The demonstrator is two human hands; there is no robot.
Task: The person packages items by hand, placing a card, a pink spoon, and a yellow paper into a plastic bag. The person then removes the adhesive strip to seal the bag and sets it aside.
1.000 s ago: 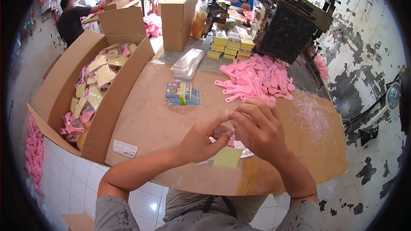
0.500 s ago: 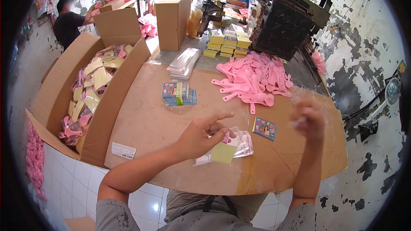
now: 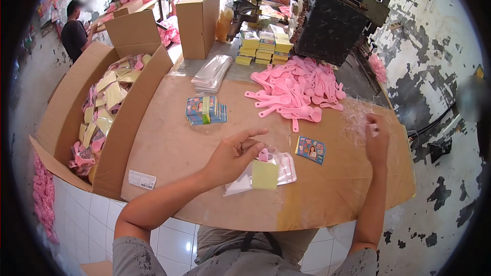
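My left hand (image 3: pixel 232 156) pinches the top of a small clear bag with thumb and fingers, its index finger stretched out. Inside the bag show a pale yellow card (image 3: pixel 265 176) and the pink handle of a spoon (image 3: pixel 263 154). Under it lie several flat clear bags (image 3: pixel 287 167). My right hand (image 3: pixel 377 142) is at the right, its fingers curled together around a small whitish bit I cannot make out. Beside it is a heap of thin clear plastic strips (image 3: pixel 354 117). A blue printed card (image 3: pixel 310 150) lies between the hands.
Pink spoons (image 3: pixel 296 89) are piled behind the card. Banded blue cards (image 3: pixel 204 111) and clear bags (image 3: pixel 212 73) lie left of them. An open carton (image 3: pixel 110 156) of packed spoons stands left. Card stacks (image 3: pixel 263 48) and a black machine (image 3: pixel 332 28) stand behind. Other people sit farther back.
My right hand has moved a little right and down, near the plastic strips. The left hand keeps its pinch on the bag. The whole view has shifted slightly.
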